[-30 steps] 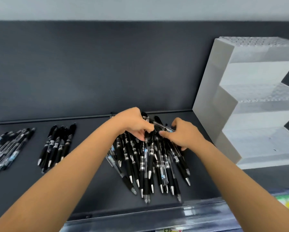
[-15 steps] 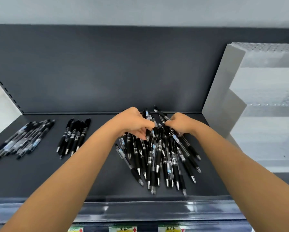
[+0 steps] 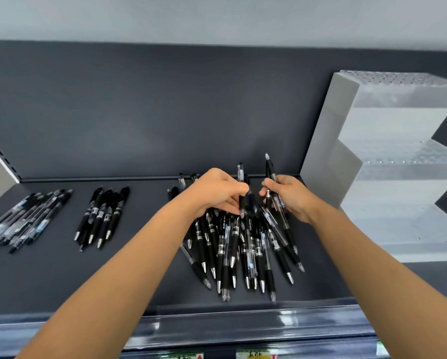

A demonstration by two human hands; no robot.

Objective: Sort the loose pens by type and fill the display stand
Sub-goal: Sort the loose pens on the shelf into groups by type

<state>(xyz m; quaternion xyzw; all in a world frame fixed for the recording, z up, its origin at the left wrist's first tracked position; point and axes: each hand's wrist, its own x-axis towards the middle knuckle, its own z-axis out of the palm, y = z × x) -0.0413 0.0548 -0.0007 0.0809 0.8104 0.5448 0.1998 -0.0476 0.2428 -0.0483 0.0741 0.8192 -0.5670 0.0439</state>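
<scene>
A loose heap of black pens (image 3: 243, 250) lies on the dark shelf (image 3: 139, 268), tips toward me. Above its far end, my left hand (image 3: 217, 193) pinches one pen (image 3: 241, 177) that stands nearly upright. My right hand (image 3: 288, 195) grips a pen or two (image 3: 269, 167), also raised and tilted up out of the heap. Two sorted groups lie to the left: black-bodied pens (image 3: 102, 216) and clear-barrelled pens (image 3: 25, 221). The white stepped display stand (image 3: 388, 177) stands at the right with no pens visible in it.
The shelf has a dark back wall (image 3: 165, 112) and a clear plastic front rail (image 3: 243, 325) with price labels below. Bare shelf surface shows between the sorted groups and the heap.
Both hands have lifted pens up out of the heap; earlier they were pressed down into its far end. The camera view has shifted slightly.
</scene>
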